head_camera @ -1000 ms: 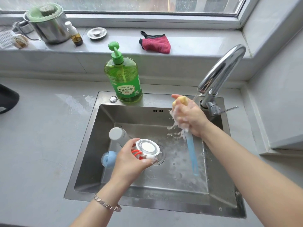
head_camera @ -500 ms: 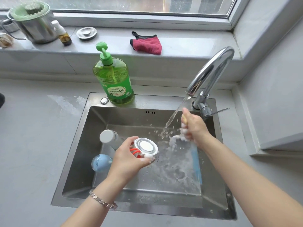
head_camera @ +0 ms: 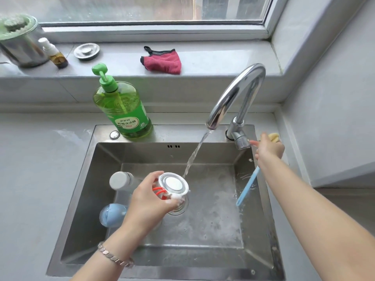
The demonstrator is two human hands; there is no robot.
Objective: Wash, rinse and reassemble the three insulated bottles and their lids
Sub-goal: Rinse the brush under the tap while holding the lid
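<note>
The left hand (head_camera: 150, 201) grips a soapy lid (head_camera: 173, 183), the right hand (head_camera: 267, 151) holds a brush (head_camera: 249, 183) by the tap (head_camera: 239, 94), so rinsing likely comes next.

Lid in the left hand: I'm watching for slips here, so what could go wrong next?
The left hand grips the lid with foam on its fingers, so it might slip into the sink. The right hand holds the brush while reaching at the tap; the brush could drop. The stream falls beside the lid, possibly splashing.
</note>
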